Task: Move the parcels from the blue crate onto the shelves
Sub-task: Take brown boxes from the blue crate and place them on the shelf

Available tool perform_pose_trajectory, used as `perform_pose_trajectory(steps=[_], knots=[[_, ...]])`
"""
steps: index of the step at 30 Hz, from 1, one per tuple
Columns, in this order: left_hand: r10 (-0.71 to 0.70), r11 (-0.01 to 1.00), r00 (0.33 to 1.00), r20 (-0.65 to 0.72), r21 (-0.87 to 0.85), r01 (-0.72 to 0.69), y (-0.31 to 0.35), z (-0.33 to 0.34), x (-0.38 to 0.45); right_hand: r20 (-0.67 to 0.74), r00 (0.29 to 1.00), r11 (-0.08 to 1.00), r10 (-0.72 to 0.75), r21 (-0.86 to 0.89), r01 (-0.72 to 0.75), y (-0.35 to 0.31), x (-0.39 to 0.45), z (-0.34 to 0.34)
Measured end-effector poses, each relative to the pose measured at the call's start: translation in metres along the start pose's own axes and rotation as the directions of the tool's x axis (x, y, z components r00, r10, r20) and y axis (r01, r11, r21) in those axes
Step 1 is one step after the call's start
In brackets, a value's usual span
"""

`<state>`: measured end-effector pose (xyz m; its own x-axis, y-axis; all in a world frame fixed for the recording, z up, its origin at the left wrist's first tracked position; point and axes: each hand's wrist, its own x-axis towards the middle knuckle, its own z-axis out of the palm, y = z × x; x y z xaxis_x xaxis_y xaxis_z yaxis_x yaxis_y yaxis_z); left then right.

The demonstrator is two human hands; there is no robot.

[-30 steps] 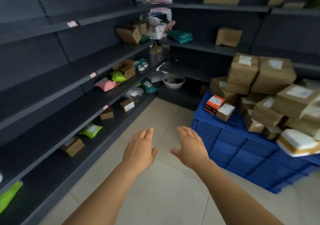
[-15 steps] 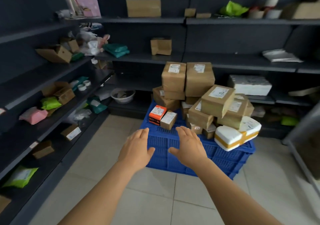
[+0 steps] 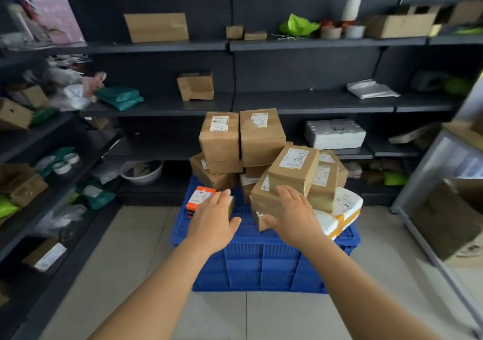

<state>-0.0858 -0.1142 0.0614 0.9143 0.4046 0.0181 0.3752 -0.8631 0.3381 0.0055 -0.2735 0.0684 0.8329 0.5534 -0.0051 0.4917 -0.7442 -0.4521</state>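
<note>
Head view shows left hand and right hand spread, empty, above the blue crate; tugging low parcels risks toppling the pile.

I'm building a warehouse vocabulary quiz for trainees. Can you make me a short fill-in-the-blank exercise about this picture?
1. The parcels are piled in a plastic crate coloured ____.
2. The left hand hovers beside a small box with an ____ edge.
3. The right hand reaches toward a stack of ____ cardboard parcels.
4. The white foam box sits on a ____.

Missing words: blue; orange; brown; shelf
</note>
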Motion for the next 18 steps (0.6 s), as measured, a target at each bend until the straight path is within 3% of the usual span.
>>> perform_pose_trajectory(steps=[11,18], knots=[[0.137,0.988,0.988,0.078,-0.082,-0.131,-0.007,0.021,0.152,-0.047,0.965,0.965,0.258,0.071,-0.254,0.022,0.114,0.005],[0.110,0.992,0.990,0.091,-0.068,-0.104,-0.031,0.019,0.221,-0.013,0.955,0.950,0.295,0.106,-0.292,0.027,0.187,0.008]])
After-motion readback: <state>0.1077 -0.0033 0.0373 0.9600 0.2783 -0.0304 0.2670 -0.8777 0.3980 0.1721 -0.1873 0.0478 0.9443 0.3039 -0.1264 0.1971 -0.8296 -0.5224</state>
